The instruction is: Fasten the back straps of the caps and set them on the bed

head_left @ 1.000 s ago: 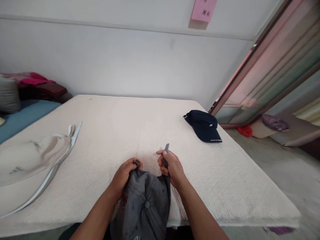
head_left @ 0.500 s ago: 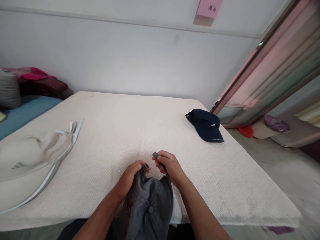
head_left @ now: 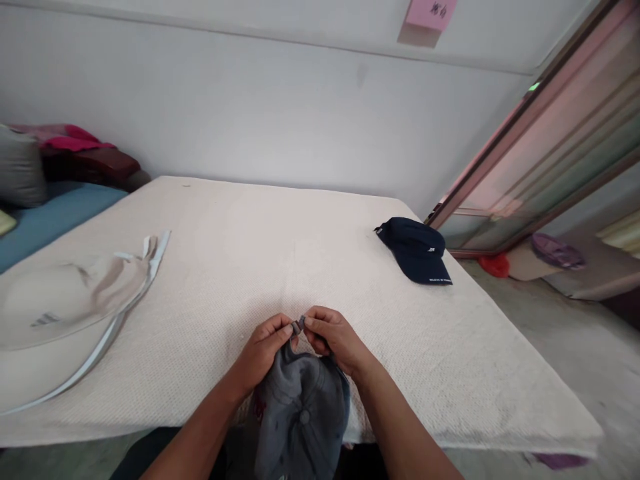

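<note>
A grey baseball cap (head_left: pixel 303 417) with red lettering on its left side hangs at the table's near edge, its back strap toward the far side. My left hand (head_left: pixel 265 347) is closed on the buckle end of the cap's strap. Pinched in my right hand (head_left: pixel 333 337) is the loose end of the strap, close against the buckle (head_left: pixel 297 327). The fingertips of both hands almost meet there. Whether the strap end passes through the buckle is too small to tell.
A white textured cloth covers the table (head_left: pixel 240 253). On its left lie beige caps or visors (head_left: pixel 60 300); a navy cap (head_left: pixel 415 250) sits at the right edge. Behind stands a white wall with a pink note (head_left: pixel 431 13). A bin (head_left: pixel 530 260) is on the floor at right.
My right hand has brought the strap's loose end left and down to the buckle in my left hand. The gap between the hands has closed. The view has shifted slightly.
</note>
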The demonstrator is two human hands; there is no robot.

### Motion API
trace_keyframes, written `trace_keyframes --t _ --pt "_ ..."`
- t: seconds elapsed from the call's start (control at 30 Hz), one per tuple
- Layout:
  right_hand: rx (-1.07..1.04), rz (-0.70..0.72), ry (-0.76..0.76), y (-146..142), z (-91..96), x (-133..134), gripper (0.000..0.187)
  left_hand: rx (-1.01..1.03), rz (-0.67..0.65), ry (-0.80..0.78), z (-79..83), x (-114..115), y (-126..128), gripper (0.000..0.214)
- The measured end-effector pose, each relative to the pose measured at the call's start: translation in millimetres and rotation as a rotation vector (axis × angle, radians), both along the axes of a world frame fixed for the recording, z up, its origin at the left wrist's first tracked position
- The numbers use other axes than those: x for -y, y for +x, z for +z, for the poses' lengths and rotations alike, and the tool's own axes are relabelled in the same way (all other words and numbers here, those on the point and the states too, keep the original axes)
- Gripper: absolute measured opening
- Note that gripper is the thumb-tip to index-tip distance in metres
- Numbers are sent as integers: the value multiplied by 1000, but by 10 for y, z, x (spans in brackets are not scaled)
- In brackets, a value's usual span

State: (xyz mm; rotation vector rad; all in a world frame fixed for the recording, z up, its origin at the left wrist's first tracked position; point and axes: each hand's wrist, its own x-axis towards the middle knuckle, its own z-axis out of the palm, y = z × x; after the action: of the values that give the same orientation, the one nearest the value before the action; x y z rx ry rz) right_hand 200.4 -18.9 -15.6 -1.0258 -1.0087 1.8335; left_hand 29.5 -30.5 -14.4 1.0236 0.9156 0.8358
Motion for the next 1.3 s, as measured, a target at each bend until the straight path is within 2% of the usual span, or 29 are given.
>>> trace_keyframes --t 0.37,0.77,0.97,1.3 --pt "-124 152 -110 -9 10 39 24 49 8 -4 6 -2 -37 21" --pt "-81 277 -76 63 -4 40 25 81 -12 -52 20 19 -58 16" --pt "-56 298 -81 82 24 57 22 103 -8 -86 0 25 -60 16" --pt "-38 300 -122 109 19 59 21 125 -69 -57 -38 28 -54 17"
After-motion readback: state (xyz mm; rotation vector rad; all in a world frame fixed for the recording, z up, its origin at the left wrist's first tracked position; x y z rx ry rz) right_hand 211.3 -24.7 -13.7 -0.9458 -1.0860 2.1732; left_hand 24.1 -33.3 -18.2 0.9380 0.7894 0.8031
